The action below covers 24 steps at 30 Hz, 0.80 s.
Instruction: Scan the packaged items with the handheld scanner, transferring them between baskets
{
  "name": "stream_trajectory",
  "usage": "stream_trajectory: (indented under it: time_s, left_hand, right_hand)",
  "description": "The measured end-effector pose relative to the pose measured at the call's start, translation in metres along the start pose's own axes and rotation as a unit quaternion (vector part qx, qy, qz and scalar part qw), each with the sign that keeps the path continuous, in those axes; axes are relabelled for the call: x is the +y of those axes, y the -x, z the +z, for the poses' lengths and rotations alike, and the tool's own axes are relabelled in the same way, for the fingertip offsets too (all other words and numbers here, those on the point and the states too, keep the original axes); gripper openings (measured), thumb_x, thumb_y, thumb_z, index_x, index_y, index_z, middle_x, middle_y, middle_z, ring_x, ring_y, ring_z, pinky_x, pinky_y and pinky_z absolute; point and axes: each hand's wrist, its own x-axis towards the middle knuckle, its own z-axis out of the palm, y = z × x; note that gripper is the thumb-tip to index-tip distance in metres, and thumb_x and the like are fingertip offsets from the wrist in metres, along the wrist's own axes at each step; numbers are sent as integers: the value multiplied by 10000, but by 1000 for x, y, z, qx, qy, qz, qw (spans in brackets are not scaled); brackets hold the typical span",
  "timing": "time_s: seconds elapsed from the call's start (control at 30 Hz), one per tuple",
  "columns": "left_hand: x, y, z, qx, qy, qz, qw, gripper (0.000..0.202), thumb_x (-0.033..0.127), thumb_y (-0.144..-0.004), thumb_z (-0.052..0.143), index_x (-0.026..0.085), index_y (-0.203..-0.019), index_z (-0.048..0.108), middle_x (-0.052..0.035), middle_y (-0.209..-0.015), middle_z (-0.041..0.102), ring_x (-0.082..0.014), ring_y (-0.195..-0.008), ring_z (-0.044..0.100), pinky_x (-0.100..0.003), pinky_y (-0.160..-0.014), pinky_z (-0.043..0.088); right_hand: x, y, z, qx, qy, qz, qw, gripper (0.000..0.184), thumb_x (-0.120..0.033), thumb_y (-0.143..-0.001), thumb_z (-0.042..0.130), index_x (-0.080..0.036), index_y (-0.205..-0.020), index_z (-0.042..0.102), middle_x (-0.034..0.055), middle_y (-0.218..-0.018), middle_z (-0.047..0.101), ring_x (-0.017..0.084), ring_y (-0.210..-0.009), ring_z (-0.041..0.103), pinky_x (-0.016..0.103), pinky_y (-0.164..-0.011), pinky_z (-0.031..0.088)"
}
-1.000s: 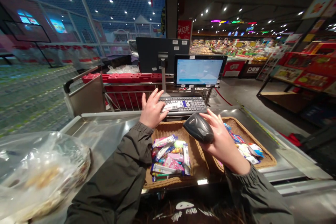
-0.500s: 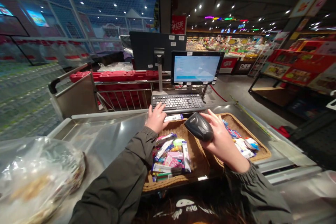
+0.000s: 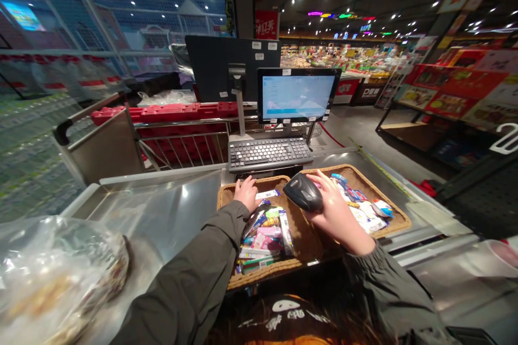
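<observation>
- The left hand (image 3: 247, 194) is curled at the far end of the left basket (image 3: 263, 274), apparently pinching a slim packet (image 3: 267, 194) between thumb and fingers; how firmly, I cannot tell.
- The right hand (image 3: 332, 207) is wrapped part-way round a black scanner (image 3: 302, 193), held above the place where the two baskets meet.
- A loose pinch could let the packet slip among the mixed small goods (image 3: 269, 234) below, where similar wrappers would make it hard to pick out.
- The scanner could knock the packet or a basket rim, since both hands work close together.
- The surface is shiny metal (image 3: 149, 210); a bulging clear bag (image 3: 60, 269) lies at near left, the right basket (image 3: 384, 191) at right.
- At the far edge sit a keyboard (image 3: 269, 152) and a lit screen (image 3: 297, 96); store shelves (image 3: 457, 83) stand far right.
</observation>
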Motion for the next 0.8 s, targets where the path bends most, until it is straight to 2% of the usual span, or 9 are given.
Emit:
stream_trajectory:
  time_s: [0.1, 0.17, 0.27, 0.4, 0.5, 0.6, 0.7, 0.8]
  left_hand:
    - [5, 1, 9, -20, 8, -5, 1000, 228, 340, -804, 707, 178, -964, 720, -148, -1522, 449, -343, -1443, 362, -643, -1164, 262]
    - [7, 2, 6, -21, 12, -2, 1000, 319, 363, -811, 702, 177, -1071, 699, -166, -1550, 402, -351, -1460, 329, -652, -1164, 248]
    - [13, 4, -10, -5, 16, 25, 1000, 388, 377, -824, 689, 193, -1164, 667, -169, -1556, 389, -351, -1473, 302, -668, -1164, 228]
    - [29, 0, -33, 13, 16, 86, 996, 400, 397, -821, 695, 202, -1169, 666, -172, -1545, 407, -362, -1466, 312, -679, -1151, 236]
    - [51, -8, -40, 22, 18, 128, 991, 429, 415, -808, 713, 192, -1171, 666, -175, -1537, 418, -372, -1464, 310, -685, -1152, 225]
    - [78, -22, -40, 28, 21, 165, 986, 431, 429, -801, 721, 189, -1157, 674, -169, -1524, 439, -373, -1461, 312, -686, -1155, 218]
    - [111, -40, -37, 10, 26, 193, 981, 416, 441, -802, 721, 198, -1138, 685, -158, -1526, 441, -373, -1466, 299, -690, -1149, 224]
    - [146, -63, -30, -20, 32, 218, 975, 433, 434, -792, 735, 212, -1160, 680, -155, -1524, 444, -368, -1473, 284, -694, -1151, 210]
  right_hand:
    - [1, 3, -5, 4, 1, 4, 1000, 538, -221, -728, 635, -173, -1262, 583, 172, -1410, 534, 409, -1443, 324, 682, -1142, 254]
    - [4, 8, -9, 7, 7, 15, 1000, 556, -242, -734, 641, -169, -1281, 572, 172, -1413, 532, 410, -1441, 326, 682, -1147, 246]
    - [13, 17, -15, 12, 20, 43, 999, 555, -256, -744, 632, -170, -1288, 565, 171, -1411, 533, 410, -1434, 337, 687, -1150, 236]
    - [32, 30, -24, 10, 27, 74, 997, 581, -253, -739, 629, -163, -1307, 546, 178, -1408, 529, 401, -1433, 337, 672, -1155, 250]
    - [51, 38, -35, 24, 31, 94, 995, 597, -252, -742, 626, -176, -1326, 525, 179, -1401, 530, 400, -1435, 337, 680, -1149, 259]
    - [74, 46, -51, 57, 42, 124, 990, 556, -263, -746, 622, -203, -1293, 543, 166, -1378, 546, 414, -1429, 346, 704, -1137, 252]
    - [98, 56, -69, 109, 52, 155, 981, 536, -302, -757, 626, -196, -1276, 547, 175, -1375, 545, 430, -1429, 337, 728, -1131, 231]
    - [117, 66, -84, 156, 57, 165, 972, 569, -329, -766, 642, -199, -1308, 526, 166, -1389, 537, 410, -1437, 331, 692, -1156, 235]
